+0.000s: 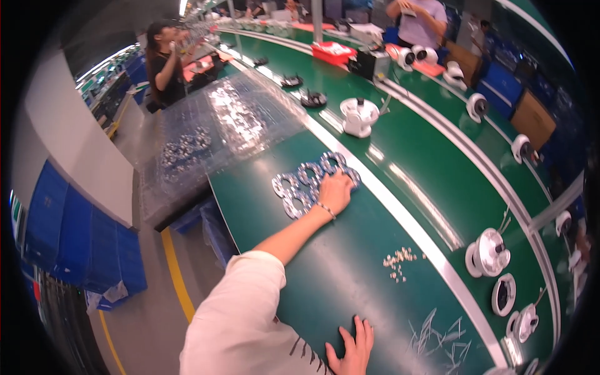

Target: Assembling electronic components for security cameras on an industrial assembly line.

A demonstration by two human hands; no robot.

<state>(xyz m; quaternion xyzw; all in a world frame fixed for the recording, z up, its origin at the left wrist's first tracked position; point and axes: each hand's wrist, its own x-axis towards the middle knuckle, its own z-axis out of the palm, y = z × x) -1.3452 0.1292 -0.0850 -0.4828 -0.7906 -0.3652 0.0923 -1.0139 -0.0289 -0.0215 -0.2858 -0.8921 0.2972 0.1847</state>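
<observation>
Nearest the camera: right hand [353, 350], fingers spread and palm flat on the green table top [350, 275] near its near edge. It holds nothing and looks to be bracing the lean of the body.

Left arm, in a white short sleeve [234, 312], stretches out along the left edge of the table. Left hand [336, 190] lies palm down, fingers loosely curled, on a cluster of flat silver metal rings [303, 182]. It presses on them rather than gripping any 1 of them, as far as the view shows. About 6 rings show, lying flat and touching one another. Most of the cluster sits to the left of and beyond the knuckles, toward the table's left edge. A few rings peek out past the fingertips on the far side.

Just beyond the cluster, a clear plastic bag of more metal rings [219, 131] covers the far left stretch of the table and overhangs its edge.

Judgement on technique: rings this thin and flat should slide better than they lift. Keep the palm low and the pressure even, and drag the cluster as 1 group, so none rides up over its neighbour or skates off the left edge.

Also on the table: a scatter of small pale screws [399, 261] well to the right of the arm, and loose thin wire ties [437, 337] near the right hand.
</observation>
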